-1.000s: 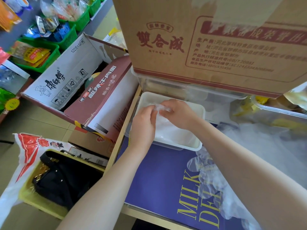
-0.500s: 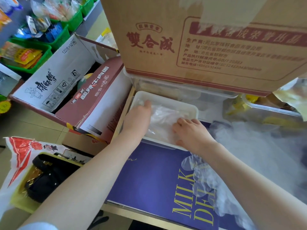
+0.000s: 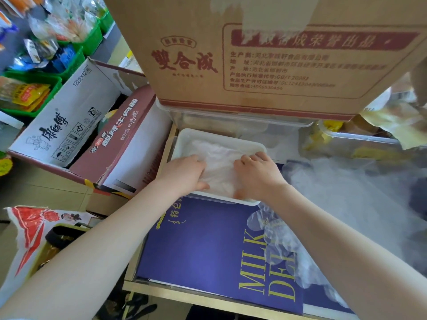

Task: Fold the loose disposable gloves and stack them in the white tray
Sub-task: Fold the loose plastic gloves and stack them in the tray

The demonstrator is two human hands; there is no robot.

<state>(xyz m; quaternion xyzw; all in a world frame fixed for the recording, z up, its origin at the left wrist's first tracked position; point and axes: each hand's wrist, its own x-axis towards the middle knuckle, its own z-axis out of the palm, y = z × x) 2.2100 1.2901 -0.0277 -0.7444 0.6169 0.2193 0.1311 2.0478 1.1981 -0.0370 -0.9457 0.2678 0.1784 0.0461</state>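
The white tray [image 3: 182,137] sits at the back of a blue box top, with a stack of folded clear gloves [image 3: 219,162] inside it. My left hand [image 3: 184,174] is in the tray's left half, fingers curled at the left edge of the top glove. My right hand [image 3: 256,176] is in the right half, fingers bent down on the glove and the thumb showing through the plastic at the near side. A heap of loose clear gloves [image 3: 351,195] lies to the right, and a few more [image 3: 277,241] spread over the blue box.
The blue "MILK" box [image 3: 196,245] forms the work surface. A big brown carton [image 3: 254,54] overhangs the tray, resting on clear plastic containers [image 3: 242,125]. An open noodle carton [image 3: 76,125] stands at the left, green baskets [image 3: 76,56] of packets behind it.
A second ago both hands pinched a glove above the tray's far side. They then spread flat on it, and now sit closer together with fingers curled on the stack.
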